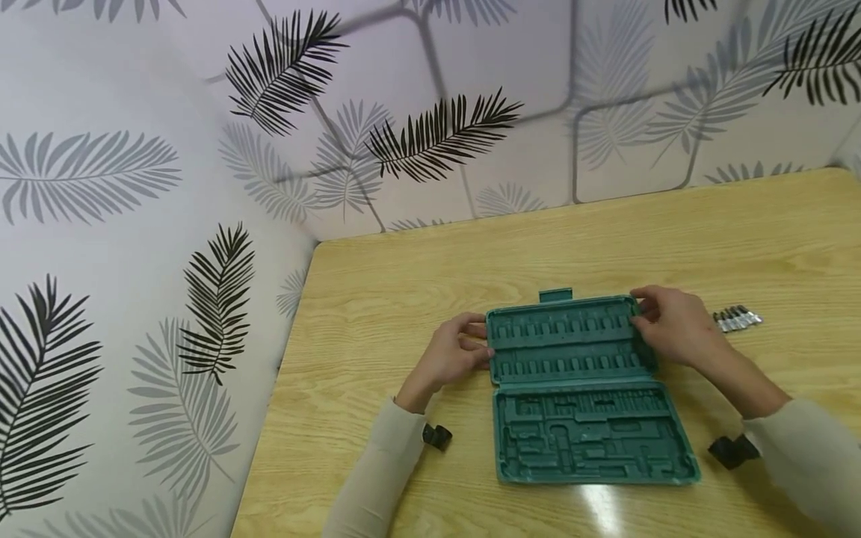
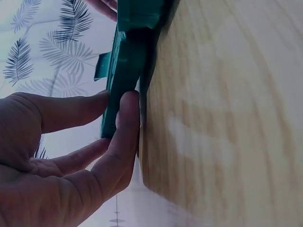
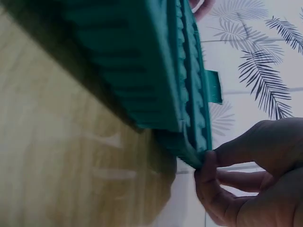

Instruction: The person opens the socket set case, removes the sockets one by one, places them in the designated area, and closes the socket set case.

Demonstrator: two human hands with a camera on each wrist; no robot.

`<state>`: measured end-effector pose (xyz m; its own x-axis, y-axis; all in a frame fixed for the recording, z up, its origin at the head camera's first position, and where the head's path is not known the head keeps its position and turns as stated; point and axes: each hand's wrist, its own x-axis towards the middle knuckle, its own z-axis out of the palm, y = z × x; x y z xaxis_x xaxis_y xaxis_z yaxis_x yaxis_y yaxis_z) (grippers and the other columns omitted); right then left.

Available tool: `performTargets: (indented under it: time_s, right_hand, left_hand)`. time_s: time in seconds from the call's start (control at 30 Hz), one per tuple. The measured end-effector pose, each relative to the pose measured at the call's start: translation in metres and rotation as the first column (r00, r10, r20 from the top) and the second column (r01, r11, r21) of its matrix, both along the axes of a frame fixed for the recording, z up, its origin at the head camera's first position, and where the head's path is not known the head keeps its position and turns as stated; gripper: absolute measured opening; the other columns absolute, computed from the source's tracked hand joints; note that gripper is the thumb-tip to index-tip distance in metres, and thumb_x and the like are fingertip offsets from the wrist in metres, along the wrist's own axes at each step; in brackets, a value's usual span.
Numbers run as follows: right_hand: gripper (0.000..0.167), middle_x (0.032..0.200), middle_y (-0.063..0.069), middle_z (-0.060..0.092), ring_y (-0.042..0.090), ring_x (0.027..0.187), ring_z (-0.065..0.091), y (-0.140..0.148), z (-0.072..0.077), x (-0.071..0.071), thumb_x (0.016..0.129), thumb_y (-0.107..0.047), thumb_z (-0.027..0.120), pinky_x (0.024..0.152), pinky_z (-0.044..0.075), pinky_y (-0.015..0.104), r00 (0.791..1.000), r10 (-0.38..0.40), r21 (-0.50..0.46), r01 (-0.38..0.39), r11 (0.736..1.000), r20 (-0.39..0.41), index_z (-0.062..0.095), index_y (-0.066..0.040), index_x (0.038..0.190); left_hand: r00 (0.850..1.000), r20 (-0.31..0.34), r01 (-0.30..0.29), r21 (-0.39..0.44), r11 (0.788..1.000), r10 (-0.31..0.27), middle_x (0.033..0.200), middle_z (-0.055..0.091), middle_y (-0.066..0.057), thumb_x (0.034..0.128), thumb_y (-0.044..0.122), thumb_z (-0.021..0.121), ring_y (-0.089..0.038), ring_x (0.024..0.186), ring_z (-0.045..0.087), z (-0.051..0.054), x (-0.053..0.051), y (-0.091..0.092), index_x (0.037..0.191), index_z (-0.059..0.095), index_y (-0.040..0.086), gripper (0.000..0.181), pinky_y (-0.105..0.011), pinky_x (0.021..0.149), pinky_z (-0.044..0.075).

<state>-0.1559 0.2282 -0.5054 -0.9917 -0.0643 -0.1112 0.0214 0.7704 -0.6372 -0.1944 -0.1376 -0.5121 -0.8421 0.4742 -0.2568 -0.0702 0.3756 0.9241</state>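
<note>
A green plastic tool case (image 1: 595,433) lies unfolded on the table, its moulded slots bare. The lid half, with two rows of socket recesses, is on the far side and has a latch tab (image 1: 555,295) on its far edge. My left hand (image 1: 452,353) pinches the lid's left edge between thumb and fingers, as the left wrist view also shows with the case edge (image 2: 124,61). At the lid's far right corner my right hand (image 1: 676,323) grips the rim, thumb on the inner side; the right wrist view shows its fingertips (image 3: 208,163) on that corner.
Several small metal bits or sockets (image 1: 738,318) lie in a row to the right of the right hand. The wood-grain table (image 1: 403,291) meets a leaf-patterned wall (image 1: 471,172) at the back and left. Black wrist-camera parts (image 1: 733,451) stick out by both sleeves.
</note>
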Motion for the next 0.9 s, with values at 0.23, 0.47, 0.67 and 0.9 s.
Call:
performTargets:
  time_s: [0.23, 0.47, 0.67, 0.9]
  right_hand:
    - [0.040, 0.120, 0.031, 0.071, 0.028, 0.101, 0.072, 0.003, -0.007, 0.012, 0.103, -0.004, 0.070, 0.072, 0.054, 0.015, 0.979, -0.085, -0.161, 0.055, 0.985, -0.185, 0.063, 0.006, 0.141]
    - [0.032, 0.116, -0.007, 0.072, -0.018, 0.096, 0.056, 0.013, 0.005, 0.036, 0.102, 0.002, 0.073, 0.078, 0.049, -0.001, 0.931, -0.092, -0.282, -0.012, 0.959, -0.353, 0.068, -0.001, 0.133]
    - [0.042, 0.115, -0.034, 0.063, -0.017, 0.099, 0.060, 0.014, 0.012, 0.054, 0.090, 0.017, 0.078, 0.082, 0.051, -0.001, 0.864, -0.073, -0.282, -0.082, 0.956, -0.499, 0.071, 0.000, 0.128]
    - [0.052, 0.129, -0.036, 0.064, -0.020, 0.109, 0.062, 0.019, 0.012, 0.071, 0.094, 0.016, 0.074, 0.086, 0.052, 0.000, 0.878, 0.010, -0.257, -0.150, 0.955, -0.479, 0.072, -0.007, 0.140]
  left_hand:
    - [1.000, -0.029, 0.012, 0.131, 0.991, -0.009, 0.140, 0.067, -0.029, 0.1031, -0.010, 0.067, -0.042, 0.118, 0.075, -0.004, 0.003, -0.008, 0.159, 0.042, 0.009, 0.064, -0.042, 0.091, 0.068]
    - [0.976, -0.213, 0.074, 0.177, 0.981, -0.035, 0.141, 0.065, -0.027, 0.1030, -0.008, 0.068, -0.043, 0.127, 0.069, -0.006, 0.019, -0.017, 0.163, 0.046, 0.008, 0.066, -0.034, 0.099, 0.065]
    - [0.954, -0.300, 0.075, 0.204, 0.976, -0.011, 0.141, 0.066, -0.026, 0.1015, -0.009, 0.069, -0.042, 0.129, 0.067, -0.002, 0.034, -0.019, 0.155, 0.054, 0.003, 0.057, -0.033, 0.101, 0.064]
    - [0.928, -0.369, 0.118, 0.175, 0.978, -0.046, 0.135, 0.071, -0.026, 0.1025, -0.009, 0.068, -0.042, 0.125, 0.071, -0.003, 0.046, -0.020, 0.149, 0.054, 0.004, 0.051, -0.036, 0.100, 0.065]
